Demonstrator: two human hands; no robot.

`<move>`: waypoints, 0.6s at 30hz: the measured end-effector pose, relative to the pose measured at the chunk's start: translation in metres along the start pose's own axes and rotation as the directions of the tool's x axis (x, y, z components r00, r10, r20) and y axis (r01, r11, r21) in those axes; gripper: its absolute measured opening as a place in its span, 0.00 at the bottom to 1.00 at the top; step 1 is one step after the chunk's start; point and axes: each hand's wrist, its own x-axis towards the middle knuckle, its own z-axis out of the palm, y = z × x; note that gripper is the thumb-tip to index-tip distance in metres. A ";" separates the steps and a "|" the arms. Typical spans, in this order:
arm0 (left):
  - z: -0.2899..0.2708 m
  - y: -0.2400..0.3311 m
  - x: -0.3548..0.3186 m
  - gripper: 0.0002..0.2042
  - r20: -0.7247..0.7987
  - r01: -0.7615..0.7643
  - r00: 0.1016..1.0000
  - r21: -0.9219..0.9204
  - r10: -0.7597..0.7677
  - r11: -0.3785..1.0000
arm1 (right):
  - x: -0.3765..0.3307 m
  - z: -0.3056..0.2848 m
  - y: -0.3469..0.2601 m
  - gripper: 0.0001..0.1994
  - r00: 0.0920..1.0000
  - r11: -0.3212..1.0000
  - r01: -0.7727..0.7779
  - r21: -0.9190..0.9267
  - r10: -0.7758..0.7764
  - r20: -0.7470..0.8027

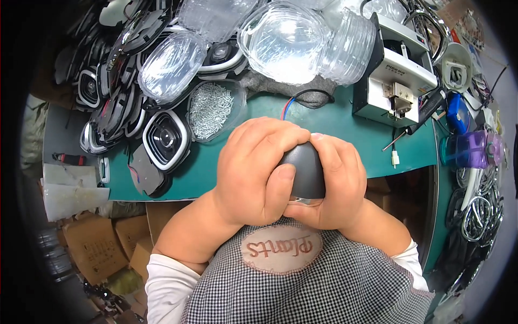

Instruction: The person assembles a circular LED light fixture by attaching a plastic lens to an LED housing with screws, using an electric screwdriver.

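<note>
Close to my body, both hands wrap around a dark grey, smoothly rounded plastic housing [306, 171]. My left hand [252, 167] grips it from the left, with its thumb pressed along the top. My right hand [341, 181] closes on the other side, its thumb low near a shiny edge of the housing. The fingers hide most of the part, so its exact kind does not show. Red and blue wires [286, 108] rise just beyond my fingers; where they end is hidden. A clear bowl of small silver screws [209, 110] stands beyond my left hand.
Black-and-white framed parts [166, 140] pile up at the left. Clear plastic covers [286, 40] lie stacked at the back beside a grey cloth [318, 83]. A boxy white-and-black device [396, 75] stands back right. Cables [477, 218] crowd the right side; cardboard boxes [94, 248] sit below left.
</note>
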 end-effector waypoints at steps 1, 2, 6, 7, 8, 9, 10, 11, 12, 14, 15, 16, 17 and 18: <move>0.000 0.000 0.000 0.16 -0.012 -0.001 1.000 0.001 0.001 1.000 | 0.000 0.000 -0.001 0.45 1.000 1.000 -0.003 0.002 0.003 -0.006; 0.001 0.001 0.000 0.16 -0.009 0.001 1.000 -0.003 -0.001 1.000 | 0.000 0.000 -0.001 0.45 1.000 1.000 -0.008 0.000 0.008 -0.004; 0.000 -0.001 0.001 0.16 -0.019 0.030 0.999 0.024 -0.030 0.999 | 0.004 0.003 0.003 0.46 1.000 1.000 -0.022 0.020 0.022 0.005; -0.001 -0.001 0.001 0.16 -0.014 0.041 0.999 0.032 -0.041 0.999 | 0.005 0.002 0.005 0.46 0.999 0.999 -0.026 0.046 0.025 0.019; -0.002 -0.001 0.001 0.16 -0.023 0.042 0.999 0.034 -0.041 0.999 | 0.004 0.001 0.007 0.46 1.000 0.999 -0.018 0.045 0.016 0.023; -0.002 -0.001 0.000 0.17 -0.018 0.042 0.999 0.020 -0.042 0.999 | 0.001 0.000 0.010 0.48 0.999 0.996 -0.027 0.086 0.023 0.037; -0.003 -0.002 0.000 0.18 -0.014 0.042 0.999 0.006 -0.042 0.999 | -0.001 -0.001 0.013 0.51 0.998 0.991 -0.036 0.125 0.030 0.051; -0.004 -0.003 0.000 0.18 -0.024 0.041 0.999 0.006 -0.041 0.999 | -0.002 -0.001 0.014 0.51 0.998 0.992 -0.027 0.122 0.021 0.056; -0.006 -0.004 -0.002 0.24 0.026 0.061 0.998 -0.014 -0.060 0.998 | -0.004 -0.003 0.014 0.53 0.992 0.985 -0.105 0.136 0.094 0.086; -0.008 -0.007 -0.005 0.30 0.066 0.081 0.995 -0.035 -0.078 0.996 | -0.007 -0.006 0.017 0.55 0.980 0.974 -0.176 0.142 0.159 0.123; -0.007 -0.012 -0.008 0.30 0.054 0.119 0.992 -0.070 -0.115 0.990 | -0.006 -0.007 0.018 0.56 0.971 0.965 -0.213 0.154 0.191 0.146; -0.007 -0.019 -0.010 0.30 0.044 0.151 0.988 -0.108 -0.147 0.983 | -0.005 -0.009 0.020 0.57 0.961 0.955 -0.249 0.161 0.222 0.166; -0.008 -0.028 -0.013 0.32 0.090 0.219 0.974 -0.173 -0.206 0.960 | -0.008 -0.010 0.022 0.55 0.946 0.932 -0.305 0.197 0.272 0.177; -0.010 -0.032 -0.018 0.33 0.114 0.328 0.944 -0.221 -0.310 0.918 | -0.011 -0.009 0.025 0.55 0.949 0.937 -0.292 0.195 0.259 0.178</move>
